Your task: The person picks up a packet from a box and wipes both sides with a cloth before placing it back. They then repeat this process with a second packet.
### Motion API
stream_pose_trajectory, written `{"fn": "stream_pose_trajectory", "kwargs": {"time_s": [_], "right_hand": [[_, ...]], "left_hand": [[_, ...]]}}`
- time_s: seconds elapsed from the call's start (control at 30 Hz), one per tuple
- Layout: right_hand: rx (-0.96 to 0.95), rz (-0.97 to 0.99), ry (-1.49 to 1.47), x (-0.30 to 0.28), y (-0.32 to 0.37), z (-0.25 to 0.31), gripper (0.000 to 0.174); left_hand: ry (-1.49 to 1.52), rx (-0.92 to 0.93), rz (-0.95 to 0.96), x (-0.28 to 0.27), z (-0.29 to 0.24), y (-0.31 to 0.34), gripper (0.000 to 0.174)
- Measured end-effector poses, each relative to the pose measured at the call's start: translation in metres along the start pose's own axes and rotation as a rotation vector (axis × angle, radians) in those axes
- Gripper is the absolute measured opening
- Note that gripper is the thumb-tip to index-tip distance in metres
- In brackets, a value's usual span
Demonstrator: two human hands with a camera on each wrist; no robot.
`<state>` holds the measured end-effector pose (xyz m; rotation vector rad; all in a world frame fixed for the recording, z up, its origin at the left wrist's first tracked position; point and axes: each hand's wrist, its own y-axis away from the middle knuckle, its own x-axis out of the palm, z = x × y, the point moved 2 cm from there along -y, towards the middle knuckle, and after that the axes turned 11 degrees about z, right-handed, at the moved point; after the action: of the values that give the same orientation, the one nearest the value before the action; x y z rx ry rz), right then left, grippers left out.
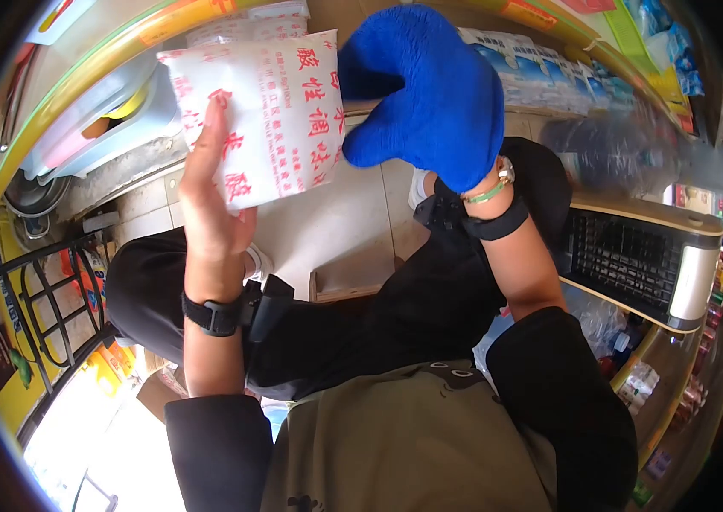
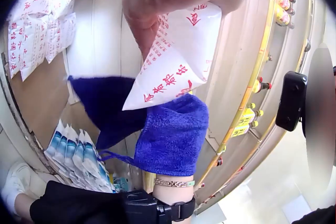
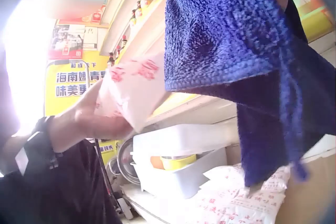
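My left hand [image 1: 212,200] grips a white packet [image 1: 285,128] with red Chinese lettering by its left side, thumb across the front. The packet is held up in front of the knees. A blue towel [image 1: 438,85] covers my right hand [image 1: 491,181] down to the wrist, hiding the fingers; it bends around in a C shape beside the packet's right edge. In the left wrist view, the packet [image 2: 178,50] overlaps the towel [image 2: 173,134]. Loose corners of the towel [image 3: 220,35] hang down in the right wrist view, with the packet [image 3: 136,90] to its left.
Similar packets [image 3: 241,198] lie stacked on the shelf ahead, near white plastic bins [image 3: 181,176]. Blue-and-white packs [image 1: 541,81] stand further right. A black-grilled appliance [image 1: 622,256] is at the right, a black wire rack [image 1: 46,307] at the left. Bottles [image 2: 283,11] line a shelf.
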<state>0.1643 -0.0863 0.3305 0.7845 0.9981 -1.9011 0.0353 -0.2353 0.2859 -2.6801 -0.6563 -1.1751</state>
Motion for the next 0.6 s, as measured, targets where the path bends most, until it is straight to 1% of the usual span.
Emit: {"fn": "stream_pose_trajectory", "kwargs": {"time_s": [0.03,0.07,0.13,0.17,0.2,0.27,0.33,0.4,0.47,0.5,0.53,0.57,0.6], "right_hand": [[-0.109,-0.057,0.001,0.005,-0.003,0.002,0.036],[-0.115,-0.053,-0.003,0.016,-0.005,0.0,0.036],[-0.296,-0.1,-0.263,0.044,-0.007,-0.001,0.032],[-0.25,-0.104,-0.085,0.055,-0.002,0.015,0.033],[-0.274,0.084,0.199,0.053,0.009,0.027,0.035],[-0.297,0.03,-0.269,0.064,0.017,0.019,0.036],[-0.262,0.01,-0.262,0.071,0.025,0.024,0.036],[-0.23,-0.007,-0.264,0.073,0.025,0.029,0.037],[-0.243,0.046,-0.123,0.072,0.018,0.035,0.044],[-0.239,0.046,-0.123,0.069,0.015,0.039,0.044],[-0.164,0.095,-0.186,0.064,0.01,0.044,0.045],[-0.09,0.143,-0.249,0.063,0.008,0.046,0.046],[-0.09,0.144,-0.246,0.071,0.01,0.041,0.046]], "left_hand": [[-0.027,-0.014,0.01,-0.001,0.003,-0.002,0.042],[0.048,-0.054,-0.035,-0.004,0.009,-0.004,0.041],[0.033,-0.087,-0.043,-0.004,0.017,-0.008,0.042],[0.069,-0.063,-0.061,0.002,0.02,-0.009,0.041],[0.07,-0.063,-0.062,0.001,0.02,-0.008,0.041],[0.108,-0.11,-0.051,0.0,0.02,-0.007,0.041],[0.127,-0.084,-0.079,0.004,0.021,-0.008,0.041],[0.116,-0.081,-0.031,0.005,0.02,-0.006,0.042],[0.108,-0.091,-0.001,0.004,0.021,-0.005,0.042],[0.093,-0.113,-0.049,0.005,0.023,-0.003,0.044],[0.079,-0.138,-0.097,0.005,0.025,-0.002,0.045],[0.044,-0.161,-0.026,-0.002,0.029,-0.001,0.047],[0.046,-0.16,-0.025,-0.003,0.032,-0.002,0.047]]}}
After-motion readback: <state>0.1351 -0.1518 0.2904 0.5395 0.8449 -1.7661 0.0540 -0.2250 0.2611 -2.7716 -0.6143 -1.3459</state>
